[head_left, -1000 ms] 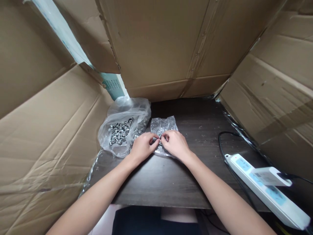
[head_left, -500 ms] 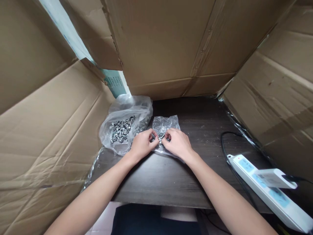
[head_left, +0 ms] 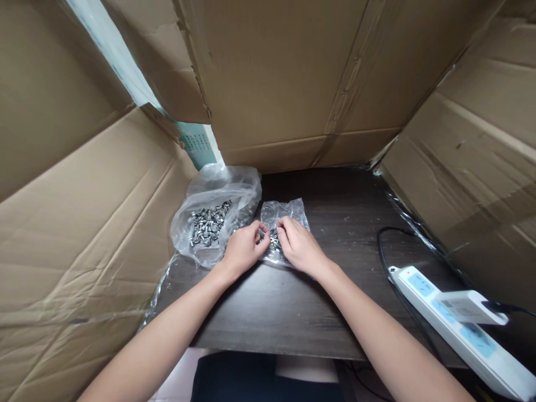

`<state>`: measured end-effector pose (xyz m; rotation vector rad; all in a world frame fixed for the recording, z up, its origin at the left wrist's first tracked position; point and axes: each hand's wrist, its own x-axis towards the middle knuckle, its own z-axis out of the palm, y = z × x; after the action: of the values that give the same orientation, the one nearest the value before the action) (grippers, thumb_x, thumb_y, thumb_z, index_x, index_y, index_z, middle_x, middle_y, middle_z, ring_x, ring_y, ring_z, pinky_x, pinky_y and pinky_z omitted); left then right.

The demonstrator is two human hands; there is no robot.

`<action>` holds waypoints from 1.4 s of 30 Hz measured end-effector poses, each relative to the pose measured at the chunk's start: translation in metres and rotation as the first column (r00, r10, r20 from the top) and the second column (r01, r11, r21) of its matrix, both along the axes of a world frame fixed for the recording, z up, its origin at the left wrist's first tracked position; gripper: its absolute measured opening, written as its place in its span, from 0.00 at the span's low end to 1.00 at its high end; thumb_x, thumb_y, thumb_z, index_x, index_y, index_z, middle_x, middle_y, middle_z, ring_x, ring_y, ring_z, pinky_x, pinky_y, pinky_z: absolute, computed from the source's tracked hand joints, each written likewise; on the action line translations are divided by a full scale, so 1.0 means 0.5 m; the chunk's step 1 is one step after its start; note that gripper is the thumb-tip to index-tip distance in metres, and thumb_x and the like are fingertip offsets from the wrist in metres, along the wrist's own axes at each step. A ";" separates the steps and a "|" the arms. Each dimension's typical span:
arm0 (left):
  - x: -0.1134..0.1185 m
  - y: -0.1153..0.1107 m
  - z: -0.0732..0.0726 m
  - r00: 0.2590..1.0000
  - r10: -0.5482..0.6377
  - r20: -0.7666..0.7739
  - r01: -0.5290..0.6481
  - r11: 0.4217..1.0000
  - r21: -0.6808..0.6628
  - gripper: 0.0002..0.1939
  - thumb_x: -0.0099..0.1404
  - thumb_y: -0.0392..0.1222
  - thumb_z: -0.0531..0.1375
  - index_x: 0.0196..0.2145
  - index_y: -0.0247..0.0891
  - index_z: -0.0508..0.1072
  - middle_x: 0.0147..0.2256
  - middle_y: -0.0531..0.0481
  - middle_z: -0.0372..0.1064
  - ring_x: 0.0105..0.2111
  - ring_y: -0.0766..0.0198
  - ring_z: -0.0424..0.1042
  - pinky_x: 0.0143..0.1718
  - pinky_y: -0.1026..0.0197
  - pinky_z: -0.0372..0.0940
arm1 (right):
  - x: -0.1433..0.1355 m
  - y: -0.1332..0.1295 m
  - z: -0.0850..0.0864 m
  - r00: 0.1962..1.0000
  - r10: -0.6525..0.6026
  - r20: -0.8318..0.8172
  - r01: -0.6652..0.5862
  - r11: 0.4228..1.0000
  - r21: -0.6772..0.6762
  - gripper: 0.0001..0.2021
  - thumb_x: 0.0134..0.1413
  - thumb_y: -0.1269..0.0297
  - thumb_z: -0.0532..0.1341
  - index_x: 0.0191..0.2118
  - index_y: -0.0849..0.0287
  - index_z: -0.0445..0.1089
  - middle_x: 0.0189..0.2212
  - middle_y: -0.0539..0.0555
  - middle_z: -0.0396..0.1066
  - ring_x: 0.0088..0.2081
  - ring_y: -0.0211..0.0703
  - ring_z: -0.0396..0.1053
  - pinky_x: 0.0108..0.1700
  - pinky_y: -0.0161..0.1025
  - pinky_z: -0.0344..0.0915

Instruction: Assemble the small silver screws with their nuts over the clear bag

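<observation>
My left hand point(head_left: 246, 245) is closed in a pinch at the left edge of a small clear plastic bag point(head_left: 287, 209). A bit of grey metal shows between its curled fingers, too small to name. Over the same bag, my right hand point(head_left: 299, 245) has thumb and forefinger together at the tips; what they hold, if anything, is hidden. Small shiny metal rings point(head_left: 274, 241), like washers or nuts, lie on the bag between both hands. Left of my left hand stands an open, larger plastic bag point(head_left: 184, 220) with many short metal bolts point(head_left: 209, 223) inside.
The dark wooden table point(head_left: 276, 312) is walled by cardboard point(head_left: 285, 72) at the back and both sides. A white power strip point(head_left: 452, 324) with a plugged-in adapter lies at the right. A black cable point(head_left: 380, 248) curves beside it.
My right hand has shifted slightly left and its fingers have straightened, uncovering more of the metal rings. The left hand has stayed nearly in place.
</observation>
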<state>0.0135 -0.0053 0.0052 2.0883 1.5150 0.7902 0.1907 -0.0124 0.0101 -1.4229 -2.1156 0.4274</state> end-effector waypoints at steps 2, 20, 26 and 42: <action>0.000 0.000 0.000 1.000 0.003 0.003 -0.003 1.000 0.000 0.06 0.66 0.41 0.58 0.36 0.37 0.73 0.20 0.58 0.59 0.21 0.68 0.60 0.28 0.64 0.51 | 0.000 -0.001 0.002 1.000 0.020 -0.021 -0.021 0.999 -0.043 0.07 0.69 0.65 0.49 0.45 0.56 0.64 0.35 0.55 0.73 0.34 0.47 0.69 0.36 0.39 0.59; -0.007 0.001 -0.009 0.996 -0.060 0.070 0.054 0.995 0.084 0.10 0.70 0.44 0.55 0.40 0.36 0.72 0.20 0.58 0.56 0.21 0.68 0.59 0.27 0.65 0.51 | -0.001 0.001 -0.004 0.970 0.094 -0.224 -0.080 0.994 0.074 0.07 0.61 0.66 0.59 0.31 0.56 0.65 0.27 0.49 0.68 0.27 0.37 0.64 0.32 0.34 0.59; -0.008 0.004 -0.008 0.994 -0.070 0.083 0.065 0.996 0.055 0.11 0.70 0.45 0.55 0.41 0.36 0.72 0.21 0.58 0.57 0.22 0.68 0.59 0.27 0.65 0.51 | 0.000 0.000 -0.001 0.973 0.059 -0.223 -0.032 0.992 0.122 0.05 0.60 0.66 0.60 0.32 0.56 0.67 0.28 0.49 0.71 0.27 0.37 0.66 0.33 0.34 0.60; 0.001 0.002 -0.001 0.964 -0.052 0.261 0.059 0.998 -0.018 0.14 0.69 0.49 0.57 0.38 0.35 0.75 0.19 0.60 0.50 0.21 0.69 0.52 0.27 0.66 0.50 | -0.006 -0.001 0.004 0.864 -0.047 -0.502 0.055 0.998 0.002 0.10 0.58 0.58 0.64 0.29 0.57 0.73 0.21 0.48 0.68 0.24 0.37 0.65 0.29 0.35 0.62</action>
<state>0.0139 -0.0043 0.0048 1.9121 1.3122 0.9756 0.1879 -0.0129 0.0123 -1.1922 -1.6498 0.6769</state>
